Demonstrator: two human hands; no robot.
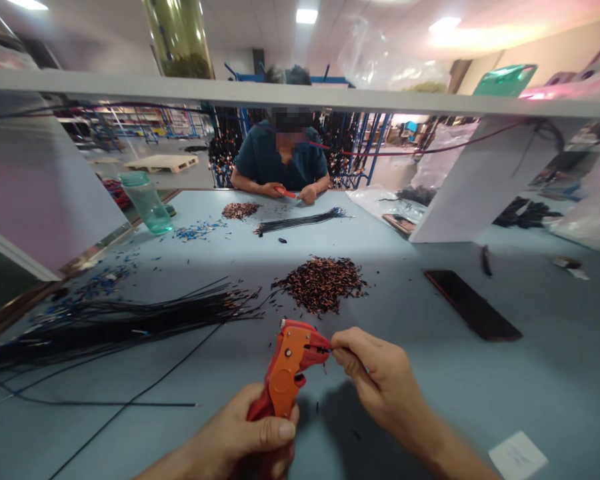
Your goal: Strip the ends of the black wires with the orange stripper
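The left hand is wrapped tight around the handles of an orange and red stripping tool, thumb laid across the front. The tool stands nearly upright just on the near side of the heap of copper-coloured cut bits, which lies in the middle of the pale blue table. The right hand, also on the near side of the heap, has thumb and forefinger pinched together on a short dark wire end at the mouth of the tool. The piece is so small that little more than its tip shows.

Left of the heap lies a long, loose bundle of black wires, their ends fanned out toward it, and one single wire runs across the table nearer the camera. Judging by this, a good share is done – the heap is sizeable – while the thick bundle suggests plenty of wires are yet to go through the tool.

Right of the heap a dark phone lies flat. Beyond the heap a co-worker sits at the far edge with both hands at a small red tool, a smaller pile and a tidy bunch of wires before them – and a green bottle stands beyond and to the left
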